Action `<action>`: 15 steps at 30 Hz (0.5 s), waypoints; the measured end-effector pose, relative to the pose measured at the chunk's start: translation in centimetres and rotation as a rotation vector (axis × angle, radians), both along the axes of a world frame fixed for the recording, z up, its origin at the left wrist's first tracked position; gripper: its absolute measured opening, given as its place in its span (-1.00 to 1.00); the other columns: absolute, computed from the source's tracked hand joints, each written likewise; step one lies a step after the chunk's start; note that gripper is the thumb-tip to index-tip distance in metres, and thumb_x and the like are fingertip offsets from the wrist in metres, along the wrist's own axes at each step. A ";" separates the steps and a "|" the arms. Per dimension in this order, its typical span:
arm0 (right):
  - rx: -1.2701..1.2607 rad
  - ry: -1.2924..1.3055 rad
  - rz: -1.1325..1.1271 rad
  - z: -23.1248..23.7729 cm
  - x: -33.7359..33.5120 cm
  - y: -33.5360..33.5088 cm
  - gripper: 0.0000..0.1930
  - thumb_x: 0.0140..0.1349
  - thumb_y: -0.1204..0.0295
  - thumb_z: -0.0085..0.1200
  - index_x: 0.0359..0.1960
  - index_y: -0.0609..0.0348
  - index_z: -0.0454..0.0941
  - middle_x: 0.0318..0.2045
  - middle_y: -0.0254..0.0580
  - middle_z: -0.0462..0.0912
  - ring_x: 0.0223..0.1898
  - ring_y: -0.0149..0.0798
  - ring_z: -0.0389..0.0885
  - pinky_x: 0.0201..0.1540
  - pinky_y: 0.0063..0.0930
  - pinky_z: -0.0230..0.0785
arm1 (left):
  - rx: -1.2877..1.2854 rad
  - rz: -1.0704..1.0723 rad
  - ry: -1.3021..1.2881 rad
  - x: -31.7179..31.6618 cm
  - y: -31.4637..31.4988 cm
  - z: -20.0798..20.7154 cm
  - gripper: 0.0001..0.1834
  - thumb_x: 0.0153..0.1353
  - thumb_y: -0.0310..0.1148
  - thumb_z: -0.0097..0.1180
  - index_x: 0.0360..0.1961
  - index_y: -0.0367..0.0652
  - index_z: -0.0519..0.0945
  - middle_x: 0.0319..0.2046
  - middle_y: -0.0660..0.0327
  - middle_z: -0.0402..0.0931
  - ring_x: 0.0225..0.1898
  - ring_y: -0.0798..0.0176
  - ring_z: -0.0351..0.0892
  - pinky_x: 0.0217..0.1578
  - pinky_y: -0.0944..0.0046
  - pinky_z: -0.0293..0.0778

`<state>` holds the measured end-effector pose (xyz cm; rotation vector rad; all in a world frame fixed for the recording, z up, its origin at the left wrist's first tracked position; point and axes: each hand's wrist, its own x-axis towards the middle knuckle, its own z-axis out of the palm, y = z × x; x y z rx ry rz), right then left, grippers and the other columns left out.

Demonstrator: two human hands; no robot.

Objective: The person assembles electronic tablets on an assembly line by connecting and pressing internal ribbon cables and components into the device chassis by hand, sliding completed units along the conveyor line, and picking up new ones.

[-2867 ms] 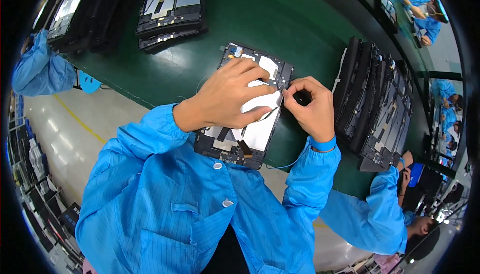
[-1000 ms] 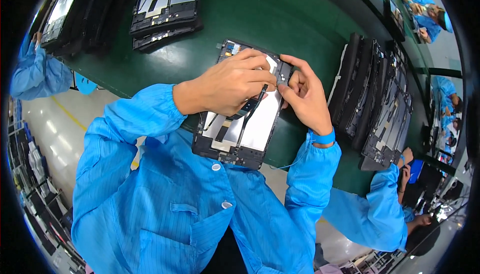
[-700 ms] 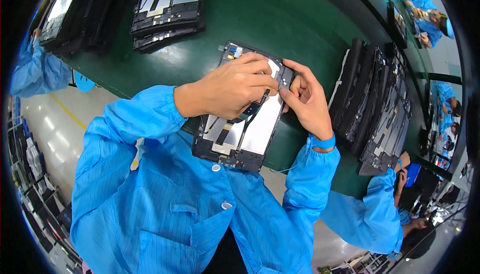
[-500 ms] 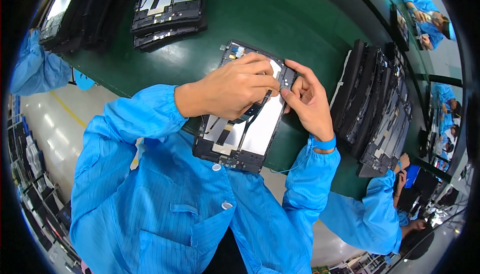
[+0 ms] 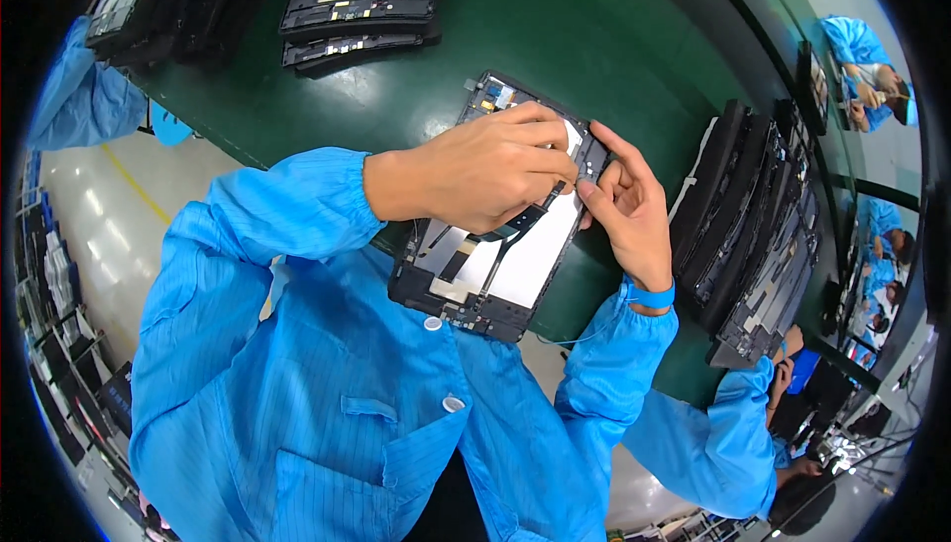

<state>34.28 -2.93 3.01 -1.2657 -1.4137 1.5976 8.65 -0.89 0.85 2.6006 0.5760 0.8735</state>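
An opened tablet point(image 5: 525, 274) lies tilted on the green bench close to my body, its silvery inner plate, dark ribbon cables and small circuit parts facing up. My left hand point(image 5: 495, 170) reaches over its upper half with fingers bent and pinched together near the right edge. A dark flat strip point(image 5: 523, 222) shows beneath these fingers; what their tips grip is hidden. My right hand point(image 5: 634, 210) holds the tablet's upper right edge, index finger stretched to the corner and thumb on the rim. A blue strap with a thin cord circles my right wrist.
Stacked opened tablets point(image 5: 362, 12) lie at the far side of the green bench point(image 5: 555, 27). Another row of tablets point(image 5: 753, 235) leans at the right, beside a co-worker's blue sleeve point(image 5: 703, 448). More dark units point(image 5: 168, 17) stand at the far left.
The whole view has shifted a little, so the bench and stacks sit differently in it. Both hands keep nearly the same places on the tablet.
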 end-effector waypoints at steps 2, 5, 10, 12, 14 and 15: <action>-0.001 0.003 0.000 -0.1 0.1 0.0 -0.30 0.42 0.69 0.28 0.60 0.26 0.42 -0.42 -0.52 0.36 -0.38 -0.56 0.49 -0.28 -0.56 0.58 | -0.008 0.001 -0.004 0.0 0.0 0.0 -0.53 -0.11 -0.50 0.48 -0.06 -0.26 0.77 0.05 0.18 0.74 0.20 -0.11 0.61 0.34 -0.12 0.45; -0.002 0.004 0.000 0.1 0.1 -0.1 -0.30 0.43 0.68 0.28 0.61 0.27 0.42 -0.42 -0.52 0.37 -0.38 -0.55 0.51 -0.27 -0.55 0.58 | -0.014 0.001 -0.011 0.1 -0.1 -0.1 -0.56 -0.08 -0.51 0.47 -0.07 -0.27 0.77 0.04 0.17 0.74 0.18 -0.11 0.61 0.33 -0.11 0.46; -0.007 -0.006 0.000 0.1 0.1 0.0 -0.29 0.42 0.68 0.29 0.61 0.28 0.40 -0.43 -0.52 0.38 -0.39 -0.54 0.52 -0.27 -0.55 0.58 | 0.003 -0.004 -0.021 0.2 0.0 -0.1 -0.60 -0.06 -0.51 0.47 -0.11 -0.28 0.77 0.03 0.18 0.74 0.16 -0.09 0.61 0.32 -0.10 0.47; 0.010 -0.004 -0.005 0.1 0.0 0.0 -0.30 0.41 0.70 0.29 0.60 0.29 0.43 -0.44 -0.52 0.38 -0.40 -0.55 0.51 -0.29 -0.56 0.56 | 0.012 0.001 -0.033 0.2 0.0 -0.2 -0.63 -0.05 -0.51 0.46 -0.13 -0.28 0.77 0.02 0.18 0.74 0.15 -0.09 0.61 0.31 -0.09 0.48; 0.005 -0.005 -0.017 -0.1 0.0 0.1 -0.30 0.40 0.71 0.29 0.59 0.29 0.45 -0.45 -0.53 0.38 -0.41 -0.56 0.50 -0.31 -0.56 0.55 | 0.014 -0.002 -0.034 0.2 0.0 -0.1 -0.64 -0.04 -0.51 0.45 -0.13 -0.29 0.77 0.01 0.18 0.74 0.14 -0.08 0.61 0.30 -0.09 0.49; 0.000 -0.007 -0.032 -0.1 0.0 0.1 -0.31 0.39 0.71 0.29 0.57 0.30 0.47 -0.46 -0.53 0.38 -0.42 -0.56 0.49 -0.32 -0.56 0.54 | 0.017 -0.008 -0.036 0.2 0.0 -0.1 -0.64 -0.04 -0.51 0.45 -0.14 -0.29 0.77 0.01 0.18 0.74 0.13 -0.08 0.61 0.29 -0.08 0.49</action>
